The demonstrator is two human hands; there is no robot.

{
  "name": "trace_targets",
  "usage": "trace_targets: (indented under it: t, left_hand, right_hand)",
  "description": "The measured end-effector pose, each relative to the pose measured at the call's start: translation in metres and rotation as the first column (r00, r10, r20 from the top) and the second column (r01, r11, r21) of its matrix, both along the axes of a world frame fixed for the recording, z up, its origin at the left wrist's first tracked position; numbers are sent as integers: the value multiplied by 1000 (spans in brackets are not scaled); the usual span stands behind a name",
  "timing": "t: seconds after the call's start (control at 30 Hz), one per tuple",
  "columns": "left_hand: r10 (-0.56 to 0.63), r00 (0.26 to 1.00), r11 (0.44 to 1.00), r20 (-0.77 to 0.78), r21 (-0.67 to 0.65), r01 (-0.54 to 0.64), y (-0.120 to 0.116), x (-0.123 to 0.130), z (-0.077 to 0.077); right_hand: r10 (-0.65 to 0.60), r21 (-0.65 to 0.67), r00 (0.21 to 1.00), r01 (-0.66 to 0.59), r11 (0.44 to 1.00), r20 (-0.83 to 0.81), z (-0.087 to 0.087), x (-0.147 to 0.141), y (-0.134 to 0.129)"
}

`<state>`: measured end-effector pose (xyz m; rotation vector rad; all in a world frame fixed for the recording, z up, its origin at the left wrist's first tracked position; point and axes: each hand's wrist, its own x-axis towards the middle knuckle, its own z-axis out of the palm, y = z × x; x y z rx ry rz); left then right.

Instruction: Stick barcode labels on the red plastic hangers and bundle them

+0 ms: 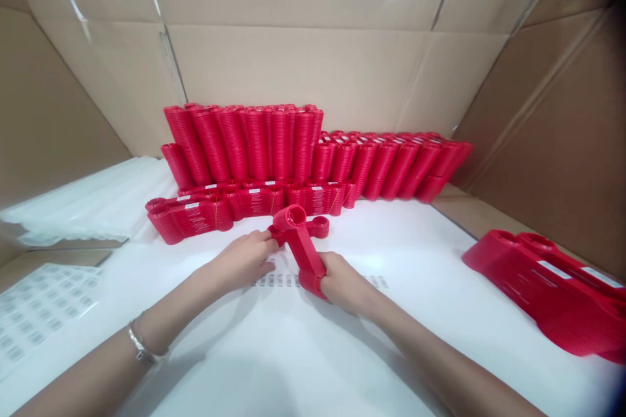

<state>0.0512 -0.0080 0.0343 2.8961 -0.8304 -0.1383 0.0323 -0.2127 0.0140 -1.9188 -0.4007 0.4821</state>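
Note:
My right hand is closed around the near end of a short stack of red plastic bars with ring-shaped ends, held tilted above the white table. Just behind it is another red ring-ended plastic bar, partly covered by the held stack. At that bar's left end, my left hand has its fingers bent against the ring, with the thumb lower down. A sheet of barcode labels lies on the table beneath my hands.
Tall stacks of red bars line the back cardboard wall, with banded bundles before them. More red stacks stand at right. White plastic sleeves and label sheets lie left on the white table.

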Motion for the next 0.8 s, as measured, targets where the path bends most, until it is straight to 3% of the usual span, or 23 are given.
trace_targets:
  t: [0.17, 0.37, 0.53, 0.67, 0.8]
  left_hand:
    - [32, 998, 999, -61, -18, -33, -1, 2, 2]
    - [39, 999, 997, 7, -67, -38, -5, 0, -1]
    - [-43, 988, 995, 151, -79, 55, -11, 0, -7]
    - [-78, 988, 952, 130, -285, 113, -20, -11, 10]
    - [54, 995, 801, -87, -592, -95, -35, -26, 30]
  right_hand:
    - [-6, 0, 1000, 6, 1000, -10, 0, 0, -1]
    - [-27, 28, 997, 25, 999, 69, 1, 0, 0]
    - [-57, -104, 993, 68, 992, 102, 0, 3, 1]
    - [-89, -302, 982, 138, 943, 168, 3, 5, -1]
    - [-90, -449, 973, 178, 876, 211, 10, 2, 0]
